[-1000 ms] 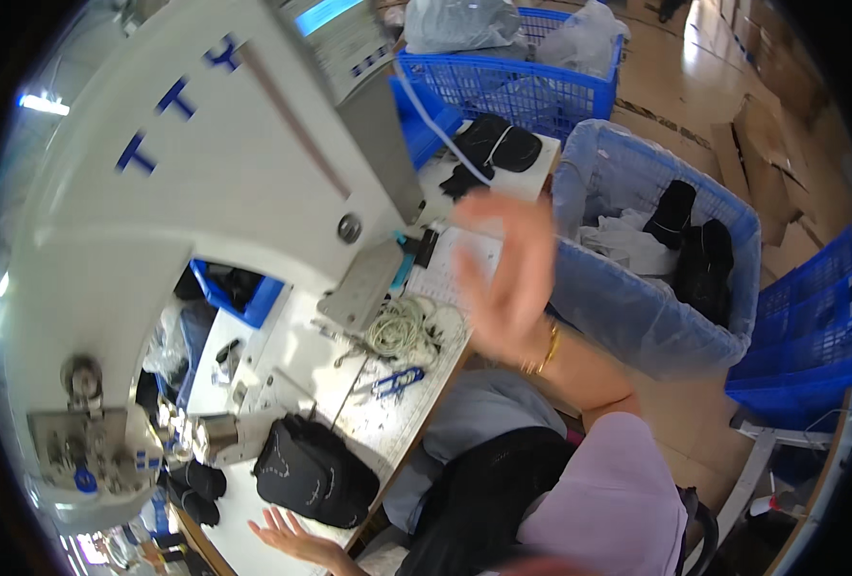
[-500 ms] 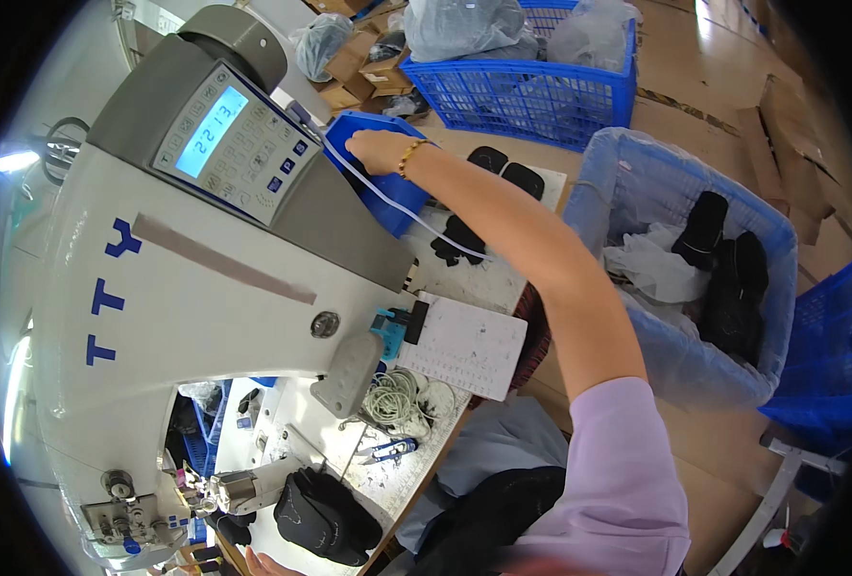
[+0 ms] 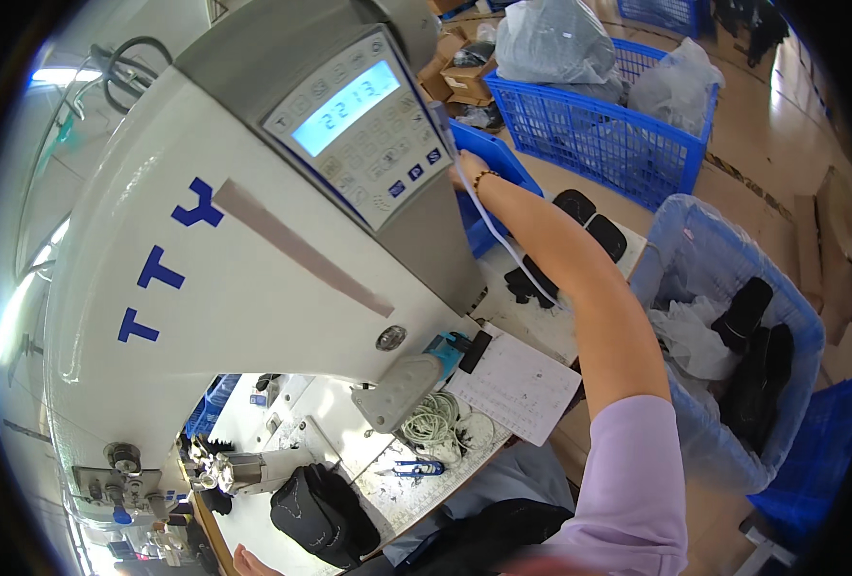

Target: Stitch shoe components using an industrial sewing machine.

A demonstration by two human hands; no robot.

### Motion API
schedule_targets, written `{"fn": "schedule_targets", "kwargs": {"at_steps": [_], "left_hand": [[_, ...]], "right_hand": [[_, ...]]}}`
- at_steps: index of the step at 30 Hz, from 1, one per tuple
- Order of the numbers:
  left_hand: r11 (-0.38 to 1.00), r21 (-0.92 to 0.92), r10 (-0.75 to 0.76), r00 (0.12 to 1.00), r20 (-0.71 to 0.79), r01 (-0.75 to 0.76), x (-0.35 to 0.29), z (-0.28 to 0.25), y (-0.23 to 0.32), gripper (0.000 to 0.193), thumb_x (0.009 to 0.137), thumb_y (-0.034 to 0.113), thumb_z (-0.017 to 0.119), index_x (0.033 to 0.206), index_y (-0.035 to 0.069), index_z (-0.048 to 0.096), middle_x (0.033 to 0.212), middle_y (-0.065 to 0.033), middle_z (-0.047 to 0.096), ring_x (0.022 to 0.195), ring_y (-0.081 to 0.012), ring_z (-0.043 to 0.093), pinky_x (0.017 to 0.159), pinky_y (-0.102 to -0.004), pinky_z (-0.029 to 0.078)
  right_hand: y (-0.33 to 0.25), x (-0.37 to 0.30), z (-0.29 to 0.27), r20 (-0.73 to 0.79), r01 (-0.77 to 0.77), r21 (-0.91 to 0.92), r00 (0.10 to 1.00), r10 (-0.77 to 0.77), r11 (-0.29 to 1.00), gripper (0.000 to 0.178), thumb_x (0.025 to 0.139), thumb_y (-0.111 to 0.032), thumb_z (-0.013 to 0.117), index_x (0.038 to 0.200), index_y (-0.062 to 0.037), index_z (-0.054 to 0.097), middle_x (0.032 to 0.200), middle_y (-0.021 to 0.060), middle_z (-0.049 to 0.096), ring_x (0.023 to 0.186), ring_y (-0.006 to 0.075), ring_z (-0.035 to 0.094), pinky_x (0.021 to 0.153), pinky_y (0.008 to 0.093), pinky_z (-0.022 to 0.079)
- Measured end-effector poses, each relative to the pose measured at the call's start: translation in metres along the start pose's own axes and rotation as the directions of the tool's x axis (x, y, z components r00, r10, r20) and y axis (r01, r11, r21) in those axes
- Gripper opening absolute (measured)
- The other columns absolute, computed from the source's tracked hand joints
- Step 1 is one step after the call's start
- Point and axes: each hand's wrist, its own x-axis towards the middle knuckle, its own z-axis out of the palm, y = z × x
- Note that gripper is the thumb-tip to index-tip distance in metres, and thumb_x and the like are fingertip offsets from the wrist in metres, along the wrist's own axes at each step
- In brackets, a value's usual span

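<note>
Black stitched piece (image 3: 309,518) on the white tabletop (image 3: 253,521): left hand (image 3: 251,563) just left of it, cut off, grip I can't tell; piece looks light, soft, so grasp its sides; right hand (image 3: 466,173) at the blue bin (image 3: 507,161), fingers hidden, can't tell.

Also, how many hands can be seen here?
2: the right hand at the blue bin, partly hidden; the left hand at the lower edge, mostly cut off.

Black piece (image 3: 315,518): rounded, light-stitched, lying on the worktop (image 3: 253,518) near the needle end of the sewing machine (image 3: 263,317). Blue bin (image 3: 503,158): open-topped, beside the sewing machine's display end.
</note>
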Motion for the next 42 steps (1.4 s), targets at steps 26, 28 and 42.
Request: {"fn": "schedule_targets", "kwargs": {"at_steps": [26,28,42], "left_hand": [[0.955,-0.297,0.032,0.999,0.033,-0.021,0.025,0.052,-0.055,0.033,0.100,0.027,0.042,0.112,-0.002,0.053,0.097,-0.0146,0.061,0.095,-0.0226,0.061,0.089,-0.0322,0.046],[0.955,-0.295,0.032,0.997,0.065,-0.012,0.025,0.052,-0.049,0.033,0.100,0.027,0.042,0.113,-0.002,0.053,0.096,-0.0147,0.061,0.094,-0.0230,0.061,0.089,-0.0322,0.046],[0.884,-0.441,0.229,0.966,0.120,-0.155,0.076,0.057,-0.064,0.033,0.097,0.014,0.039,0.082,-0.003,0.064,0.077,-0.0066,0.065,0.072,-0.0126,0.056,0.071,-0.0272,0.042]], "right_hand": [[0.038,-0.052,-0.007,-0.372,0.041,-0.231,0.919,-0.127,0.972,0.017,0.076,-0.016,0.063,0.091,-0.0086,0.067,0.091,0.0102,0.064,0.089,0.0235,0.060,0.074,0.0342,0.044],[0.040,-0.069,-0.021,-0.386,0.025,-0.195,0.917,-0.100,0.981,0.018,0.074,-0.016,0.065,0.090,-0.0088,0.067,0.091,0.0107,0.064,0.089,0.0237,0.061,0.074,0.0344,0.044],[-0.071,-0.354,-0.184,-0.764,-0.065,0.619,0.179,0.619,0.783,0.034,0.073,-0.002,0.064,0.108,-0.0023,0.062,0.106,0.0137,0.065,0.100,0.0252,0.062,0.090,0.0337,0.046]]}}
